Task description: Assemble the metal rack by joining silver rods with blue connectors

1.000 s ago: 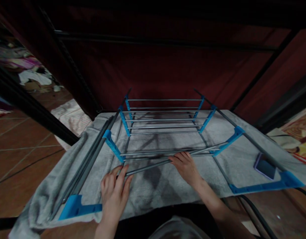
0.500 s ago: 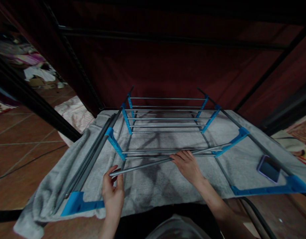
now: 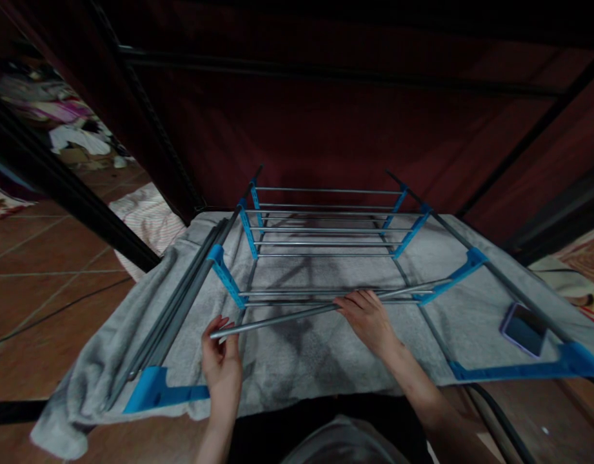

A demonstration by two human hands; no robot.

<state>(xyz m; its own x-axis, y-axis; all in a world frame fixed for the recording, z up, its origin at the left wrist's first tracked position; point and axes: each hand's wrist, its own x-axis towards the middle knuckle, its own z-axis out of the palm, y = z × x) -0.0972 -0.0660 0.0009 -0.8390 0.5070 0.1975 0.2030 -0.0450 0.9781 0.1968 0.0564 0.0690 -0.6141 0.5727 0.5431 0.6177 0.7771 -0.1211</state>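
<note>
A thin grey metal tube (image 3: pixel 287 317) slants across the front of a rack frame made of grey tubes and blue plastic brackets. My left hand (image 3: pixel 222 357) grips its left end between thumb and fingers. My right hand (image 3: pixel 367 321) is closed over the tube near its middle. The tube's right end lies at the right blue bracket (image 3: pixel 454 277); whether it sits in a hole there I cannot tell. Opposite is the left blue bracket (image 3: pixel 227 278). Several crossbars (image 3: pixel 326 243) span the frame's far part. A front left blue bracket (image 3: pixel 161 391) lies just beside my left wrist.
Several loose grey tubes (image 3: pixel 180 299) lie along the left side on a grey blanket (image 3: pixel 297 367). A phone (image 3: pixel 524 328) rests at the right, near the front right blue bracket (image 3: pixel 524 370). Behind the rack stands a dark red panel (image 3: pixel 316 135). A cable (image 3: pixel 59 312) crosses the tiled floor.
The tube's left end has risen very slightly in the picture, with my left hand. My right hand keeps its hold on the tube. The view has shifted a little.
</note>
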